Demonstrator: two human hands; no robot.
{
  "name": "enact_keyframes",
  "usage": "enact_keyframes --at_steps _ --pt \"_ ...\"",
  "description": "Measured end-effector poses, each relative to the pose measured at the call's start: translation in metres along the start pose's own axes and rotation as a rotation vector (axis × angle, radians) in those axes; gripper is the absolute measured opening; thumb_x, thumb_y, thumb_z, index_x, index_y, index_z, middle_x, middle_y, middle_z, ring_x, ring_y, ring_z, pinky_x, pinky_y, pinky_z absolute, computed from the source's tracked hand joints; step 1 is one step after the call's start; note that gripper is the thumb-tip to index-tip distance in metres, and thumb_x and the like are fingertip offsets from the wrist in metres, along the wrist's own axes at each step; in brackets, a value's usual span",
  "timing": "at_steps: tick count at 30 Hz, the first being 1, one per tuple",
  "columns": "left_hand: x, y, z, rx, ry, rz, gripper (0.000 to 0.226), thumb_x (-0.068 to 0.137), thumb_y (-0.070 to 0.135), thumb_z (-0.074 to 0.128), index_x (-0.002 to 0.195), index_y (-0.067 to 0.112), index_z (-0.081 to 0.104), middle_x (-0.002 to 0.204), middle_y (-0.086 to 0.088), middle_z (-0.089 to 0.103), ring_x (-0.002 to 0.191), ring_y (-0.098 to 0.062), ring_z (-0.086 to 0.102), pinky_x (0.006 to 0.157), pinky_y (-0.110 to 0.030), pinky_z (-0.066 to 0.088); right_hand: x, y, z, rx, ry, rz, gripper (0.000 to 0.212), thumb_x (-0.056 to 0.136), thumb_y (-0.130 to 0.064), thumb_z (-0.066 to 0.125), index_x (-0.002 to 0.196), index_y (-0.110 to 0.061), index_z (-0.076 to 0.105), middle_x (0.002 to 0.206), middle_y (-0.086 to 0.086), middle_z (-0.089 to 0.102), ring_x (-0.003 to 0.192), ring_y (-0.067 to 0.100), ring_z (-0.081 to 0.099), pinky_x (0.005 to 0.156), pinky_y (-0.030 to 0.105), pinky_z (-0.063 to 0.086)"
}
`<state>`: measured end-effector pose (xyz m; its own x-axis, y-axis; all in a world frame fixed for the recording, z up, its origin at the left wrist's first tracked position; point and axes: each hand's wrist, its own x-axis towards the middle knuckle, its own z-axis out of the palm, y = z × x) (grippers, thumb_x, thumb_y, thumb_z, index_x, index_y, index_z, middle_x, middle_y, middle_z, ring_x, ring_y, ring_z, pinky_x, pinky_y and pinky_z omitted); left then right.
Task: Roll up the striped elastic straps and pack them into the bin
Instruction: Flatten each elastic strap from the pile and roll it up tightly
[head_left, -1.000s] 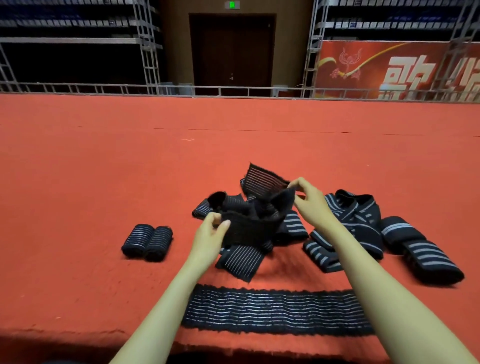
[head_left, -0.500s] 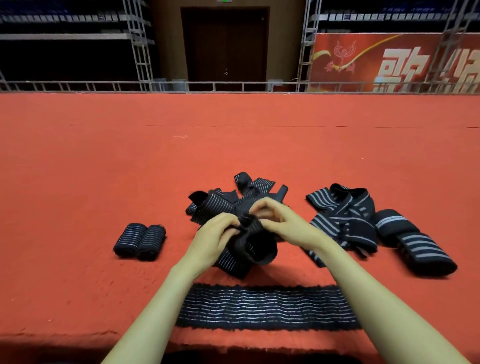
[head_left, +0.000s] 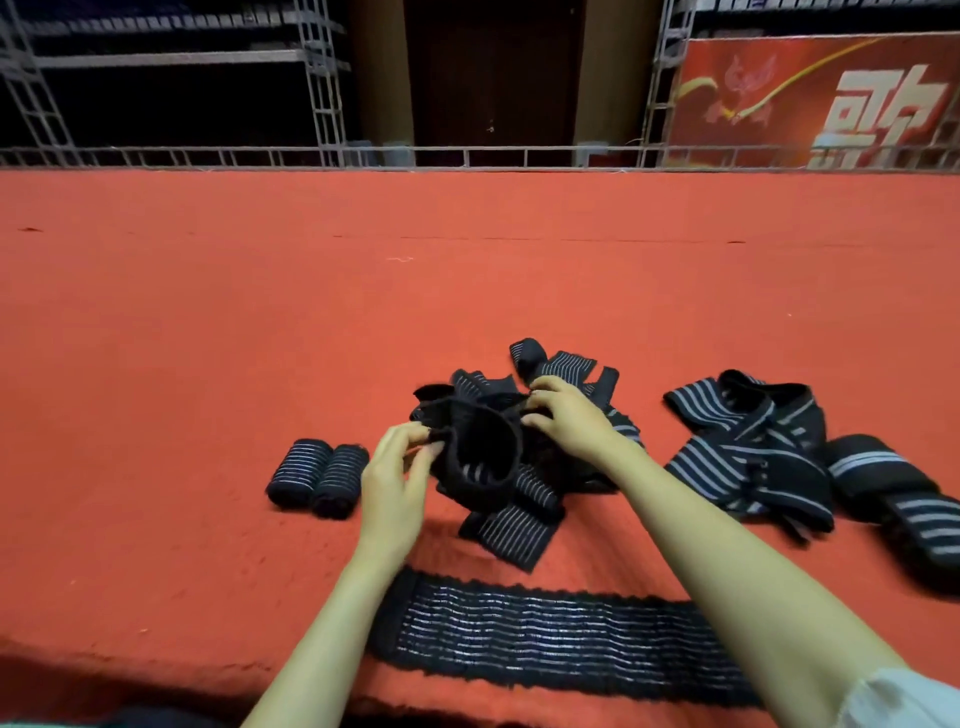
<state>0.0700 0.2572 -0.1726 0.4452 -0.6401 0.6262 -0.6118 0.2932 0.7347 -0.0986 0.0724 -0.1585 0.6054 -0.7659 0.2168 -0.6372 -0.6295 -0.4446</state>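
Two rolled straps (head_left: 317, 478) lie finished on the left of the red carpet (head_left: 208, 322). Next, the left hand (head_left: 395, 478) and right hand (head_left: 566, 421) have their fingers clamped on a half-curled strap (head_left: 480, 452) above the tangled pile (head_left: 561, 374). One flat strap (head_left: 545, 634) lies nearest; more loose ones (head_left: 748, 447) lie right. No bin shows, so most work seems left.

A red banner (head_left: 810, 98) behind the railing at the far right carries large white Chinese characters, cut off by the frame edge and crossed by the truss bars; the first looks like 歌, the next cannot be read. To their left on the banner stands a dark red bird-like emblem with a yellow swoosh. No other text shows.
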Motion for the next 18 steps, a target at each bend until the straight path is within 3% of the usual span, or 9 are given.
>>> enact_keyframes --at_steps 3,7,11,13,16,18 --pt "0.010 -0.001 -0.012 0.017 0.022 -0.023 0.008 0.086 0.000 0.062 0.092 0.004 0.064 0.097 -0.004 0.063 0.091 0.003 0.056 0.083 -0.017 0.046 -0.002 0.018 0.002 0.078 0.148 0.163 0.017 0.089 -0.014 0.063 0.103 -0.006 0.058 0.124 0.010 0.051 0.118 0.030 0.049 0.096 0.033 0.037" --pt "0.008 0.011 -0.019 0.000 -0.165 0.060 0.009 0.086 0.007 0.060 0.092 0.002 0.064 0.100 -0.002 0.063 0.096 -0.001 0.057 0.086 -0.013 0.043 -0.023 0.011 -0.012 0.277 0.275 0.087 0.057 0.087 0.005 0.054 0.140 -0.013 0.040 0.149 0.006 0.035 0.137 0.022 0.034 0.114 0.035 0.026" --pt "0.003 0.031 -0.017 -0.086 -0.342 0.131 0.020 0.086 0.022 0.057 0.093 0.004 0.064 0.105 0.004 0.063 0.101 -0.008 0.059 0.088 -0.020 0.046 -0.056 -0.021 -0.041 0.442 -0.003 -0.187 0.072 0.088 0.001 0.055 0.142 -0.042 0.034 0.151 -0.019 0.031 0.140 -0.005 0.022 0.114 0.019 0.022" --pt "-0.001 0.044 -0.014 -0.101 -0.421 0.162 0.026 0.085 0.028 0.052 0.092 0.005 0.064 0.105 0.010 0.061 0.102 -0.008 0.058 0.087 -0.023 0.047 -0.068 -0.030 -0.054 0.397 -0.096 -0.297 0.075 0.086 0.001 0.057 0.140 -0.046 0.035 0.153 -0.019 0.026 0.142 -0.005 0.016 0.114 0.015 0.017" --pt "-0.005 0.058 -0.010 -0.097 -0.462 0.173 0.020 0.088 0.022 0.054 0.094 0.007 0.064 0.105 0.012 0.060 0.103 -0.005 0.057 0.085 -0.021 0.047 -0.081 -0.038 -0.068 0.352 -0.167 -0.322 0.048 0.088 -0.006 0.061 0.120 -0.041 0.057 0.146 -0.013 0.040 0.136 -0.002 0.031 0.112 0.018 0.025" --pt "-0.007 0.065 -0.009 -0.131 -0.428 0.131 0.010 0.089 0.009 0.056 0.093 0.014 0.064 0.104 0.010 0.062 0.101 -0.003 0.058 0.085 -0.015 0.045 -0.091 -0.039 -0.075 0.465 -0.145 -0.215 0.020 0.089 -0.009 0.065 0.099 -0.027 0.067 0.120 -0.002 0.063 0.112 0.003 0.055 0.101 0.026 0.041"
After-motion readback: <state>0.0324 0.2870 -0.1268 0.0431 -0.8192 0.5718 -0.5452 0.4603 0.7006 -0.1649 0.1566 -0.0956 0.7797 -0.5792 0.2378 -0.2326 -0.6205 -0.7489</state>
